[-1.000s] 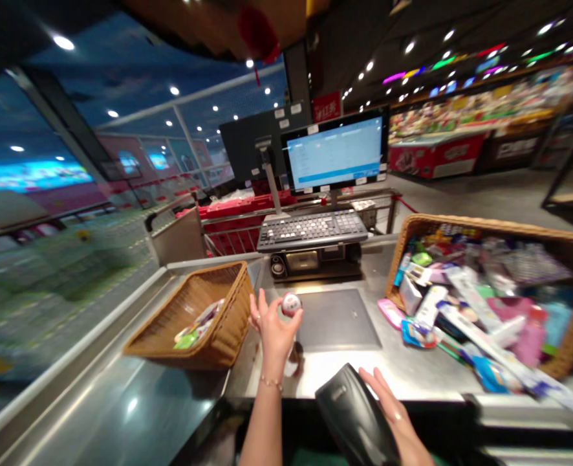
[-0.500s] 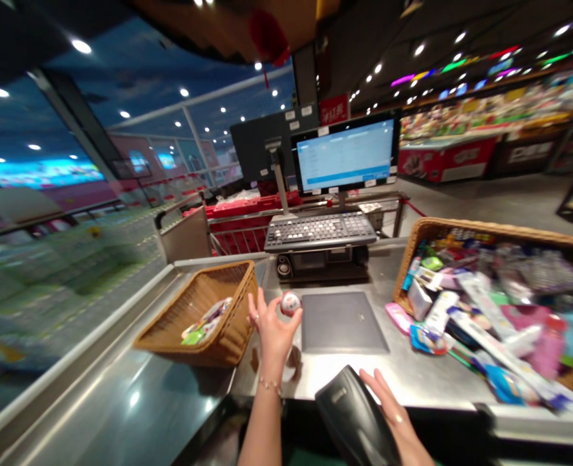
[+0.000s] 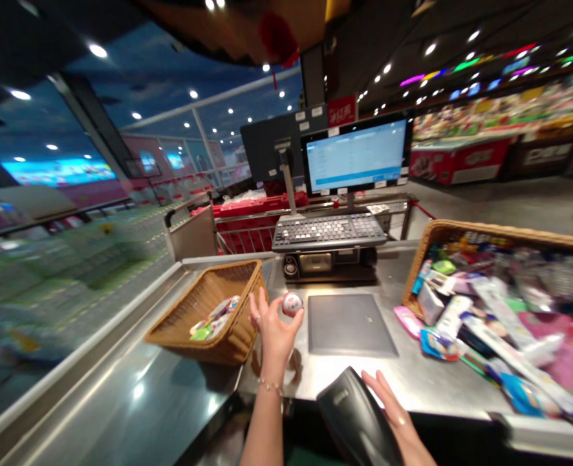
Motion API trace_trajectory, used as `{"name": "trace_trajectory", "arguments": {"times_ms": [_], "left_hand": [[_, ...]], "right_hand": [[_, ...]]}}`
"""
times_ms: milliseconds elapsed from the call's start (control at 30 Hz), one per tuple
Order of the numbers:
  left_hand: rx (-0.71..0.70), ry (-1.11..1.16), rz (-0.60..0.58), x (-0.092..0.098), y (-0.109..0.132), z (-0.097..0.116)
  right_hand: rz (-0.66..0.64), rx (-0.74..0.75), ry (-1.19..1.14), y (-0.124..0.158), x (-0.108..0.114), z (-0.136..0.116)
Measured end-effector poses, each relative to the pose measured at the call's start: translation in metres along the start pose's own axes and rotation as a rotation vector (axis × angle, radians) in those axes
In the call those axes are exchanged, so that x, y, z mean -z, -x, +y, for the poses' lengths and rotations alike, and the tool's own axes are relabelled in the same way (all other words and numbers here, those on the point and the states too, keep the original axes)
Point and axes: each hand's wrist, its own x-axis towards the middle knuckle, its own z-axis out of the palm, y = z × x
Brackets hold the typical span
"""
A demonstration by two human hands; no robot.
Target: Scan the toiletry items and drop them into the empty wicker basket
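Note:
Between the thumb and index finger of my left hand (image 3: 275,327) is a small round white-and-red item (image 3: 293,303), its exact kind unclear. Its other fingers stick up, close to the right side of a small wicker basket (image 3: 255,304) with a few packaged goods (image 3: 215,321) inside. Low in the view, my right hand (image 3: 396,417) holds a black barcode scanner (image 3: 357,414). Its fingers lie along the scanner's right side; the thumb is hidden behind the body. A flat grey pad (image 3: 349,323) on the metal counter (image 3: 310,375) lies beyond the scanner.
On the right stands a large wicker basket (image 3: 425,249), heaped with packaged goods that spill over its near side. Behind the pad are a keyboard (image 3: 329,230) and a lit monitor (image 3: 357,157). A metal rail (image 3: 87,336) edges the counter on the left.
The whole scene has shifted slightly right in the picture as the head turns a little left. Both hands keep their grips, with the round item and the scanner almost unmoved in view.

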Motion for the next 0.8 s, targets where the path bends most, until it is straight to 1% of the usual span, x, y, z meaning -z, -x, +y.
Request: {"name": "trace_trajectory", "arguments": {"times_ms": [233,367,500,633,800], "left_hand": [[-0.004,-0.015,0.019,0.006,-0.003,-0.004],[-0.012,-0.018,0.026,0.010,-0.005,-0.006],[-0.017,-0.021,0.033,0.015,-0.006,-0.008],[-0.022,-0.024,0.049,0.020,-0.007,-0.010],[-0.036,-0.016,0.079,0.024,-0.009,-0.013]], "right_hand": [[0.003,-0.063,0.034,-0.003,-0.002,-0.014],[0.000,-0.057,0.066,-0.003,-0.003,-0.019],[-0.013,-0.042,0.042,-0.002,-0.005,-0.021],[-0.027,0.000,0.006,0.000,-0.006,-0.026],[0.001,0.096,-0.003,-0.003,-0.003,-0.035]]}}
